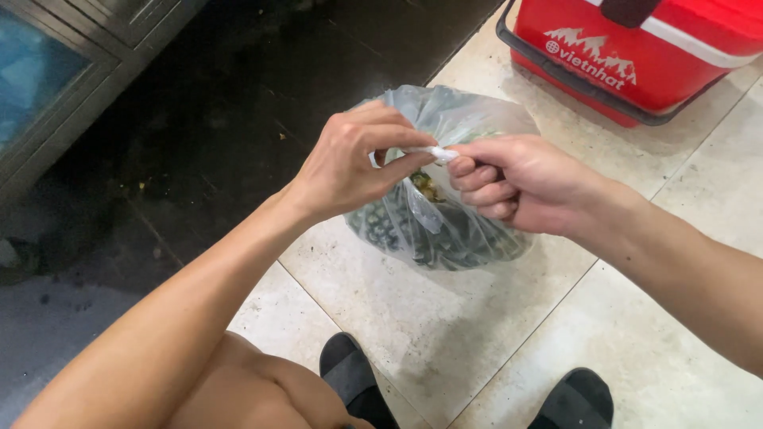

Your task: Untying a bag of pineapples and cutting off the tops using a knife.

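Observation:
A clear plastic bag (445, 230) full of small dark round things sits on the pale tiled floor. Its mouth is gathered into a twisted white neck (439, 152) above the bag. My left hand (354, 163) pinches that neck between thumb and fingers from the left. My right hand (509, 183) is closed around the same neck from the right, fingers curled under. Both hands meet right over the top of the bag, and the bag's upper middle is hidden behind them.
A red cooler box (636, 56) with a dark rim and white band stands at the top right on the tiles. A dark wet floor (214, 119) lies to the left, with a metal-framed cabinet (56, 87) at the far left. My two dark sandals (358, 381) show at the bottom.

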